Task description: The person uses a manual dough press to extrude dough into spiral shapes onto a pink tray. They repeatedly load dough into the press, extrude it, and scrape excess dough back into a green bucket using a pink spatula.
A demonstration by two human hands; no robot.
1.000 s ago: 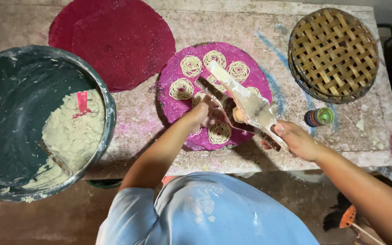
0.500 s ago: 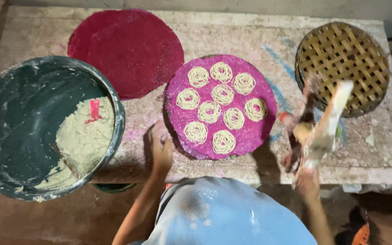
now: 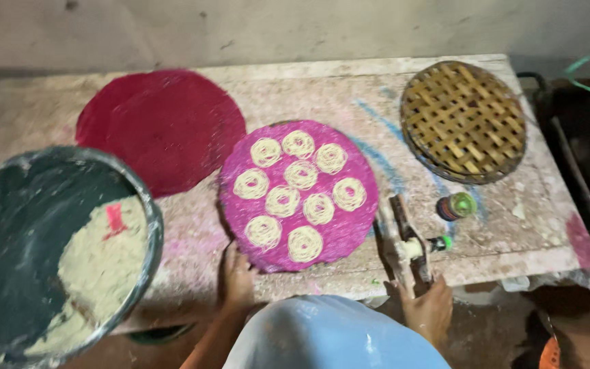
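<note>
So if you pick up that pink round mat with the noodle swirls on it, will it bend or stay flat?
The pink mat looks thin and woven, so it probably sags unless held from below. The left hand touches its edge; lifting from one side alone would likely tilt it. The noodle swirls look soft and loose, so they may slide or break apart if it tips.

Lower left, the tub (image 3: 146, 225) is cut by the frame edge; motion blur smears the press (image 3: 404, 242); right hand (image 3: 430, 313) wrist hidden behind the shirt (image 3: 329, 335); right edge, dark objects indistinct.
</note>
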